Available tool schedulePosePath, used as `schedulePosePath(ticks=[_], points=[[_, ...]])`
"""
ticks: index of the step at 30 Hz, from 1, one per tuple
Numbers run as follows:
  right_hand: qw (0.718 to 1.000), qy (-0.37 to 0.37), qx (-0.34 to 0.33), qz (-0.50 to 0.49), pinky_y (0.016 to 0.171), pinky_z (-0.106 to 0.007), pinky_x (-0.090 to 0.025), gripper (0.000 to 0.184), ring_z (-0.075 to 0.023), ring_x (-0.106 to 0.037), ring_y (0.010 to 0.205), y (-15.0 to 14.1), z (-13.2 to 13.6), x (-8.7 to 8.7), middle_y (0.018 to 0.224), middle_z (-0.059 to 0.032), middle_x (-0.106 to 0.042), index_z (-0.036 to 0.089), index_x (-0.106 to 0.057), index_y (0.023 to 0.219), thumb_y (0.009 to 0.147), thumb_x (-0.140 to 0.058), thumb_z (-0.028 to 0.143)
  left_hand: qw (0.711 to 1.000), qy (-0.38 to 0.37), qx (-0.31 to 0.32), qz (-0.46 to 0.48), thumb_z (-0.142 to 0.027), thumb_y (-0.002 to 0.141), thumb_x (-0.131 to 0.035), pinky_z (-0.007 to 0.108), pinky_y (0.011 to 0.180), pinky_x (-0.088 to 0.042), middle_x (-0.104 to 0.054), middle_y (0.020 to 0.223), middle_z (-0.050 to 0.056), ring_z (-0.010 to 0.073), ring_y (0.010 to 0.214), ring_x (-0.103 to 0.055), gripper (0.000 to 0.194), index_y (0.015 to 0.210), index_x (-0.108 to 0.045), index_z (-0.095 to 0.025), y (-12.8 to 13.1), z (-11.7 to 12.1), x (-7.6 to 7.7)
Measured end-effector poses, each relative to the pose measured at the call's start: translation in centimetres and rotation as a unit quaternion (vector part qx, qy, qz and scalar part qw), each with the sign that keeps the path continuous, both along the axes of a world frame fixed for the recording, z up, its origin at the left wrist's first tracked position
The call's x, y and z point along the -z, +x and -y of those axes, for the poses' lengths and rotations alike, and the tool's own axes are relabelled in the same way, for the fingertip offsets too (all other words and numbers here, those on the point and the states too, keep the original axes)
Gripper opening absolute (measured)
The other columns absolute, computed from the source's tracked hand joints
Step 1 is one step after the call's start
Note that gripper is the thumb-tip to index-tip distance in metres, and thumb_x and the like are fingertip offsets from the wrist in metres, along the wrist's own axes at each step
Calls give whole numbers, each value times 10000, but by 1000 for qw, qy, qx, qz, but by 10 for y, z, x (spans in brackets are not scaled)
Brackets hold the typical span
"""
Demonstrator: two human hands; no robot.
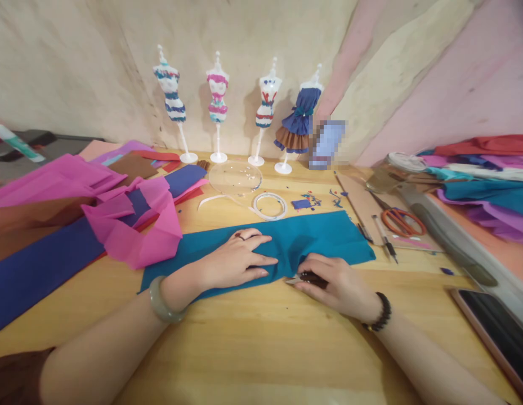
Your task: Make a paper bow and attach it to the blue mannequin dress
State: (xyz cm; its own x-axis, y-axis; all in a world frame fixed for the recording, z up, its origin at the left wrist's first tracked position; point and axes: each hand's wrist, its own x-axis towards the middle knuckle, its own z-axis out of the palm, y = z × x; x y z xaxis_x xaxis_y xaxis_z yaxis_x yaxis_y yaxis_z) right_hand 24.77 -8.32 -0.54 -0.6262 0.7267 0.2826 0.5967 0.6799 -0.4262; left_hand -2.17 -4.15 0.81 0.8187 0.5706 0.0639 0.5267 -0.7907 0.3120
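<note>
A teal piece of fabric (329,236) lies lengthwise across the wooden table, with a raised fold between my two hands. My left hand (240,259) rests on it palm down, fingers spread and holding nothing. Just to the right, at the fabric's near edge, my right hand (329,278) is closed around a pair of dark-handled thread snips (312,279). The metal blades point left, close to the cloth; whether they touch it I cannot tell. My right palm hides part of the handle.
Several small dress forms (218,101) stand along the wall, one in a blue and brown dress (301,118). Pink fabric (138,225) and a blue strip (45,264) lie left. A tape roll (270,206) sits behind the teal fabric. Orange-handled scissors (402,222), a pen (388,243) and a phone (497,332) lie right.
</note>
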Motion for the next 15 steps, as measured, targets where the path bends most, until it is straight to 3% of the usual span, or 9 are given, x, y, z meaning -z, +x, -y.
schedulePosePath(ticks=[15], points=[[1000, -1, 9, 0, 607, -246, -444, 202, -144, -619, 672, 4, 0, 1, 794, -45, -661, 200, -621, 894, 937, -555, 386, 1000, -16, 8, -9, -404, 940, -513, 519, 1070, -336, -412, 1496, 79, 319, 1369, -312, 339, 1257, -626, -357, -2, -3, 0]])
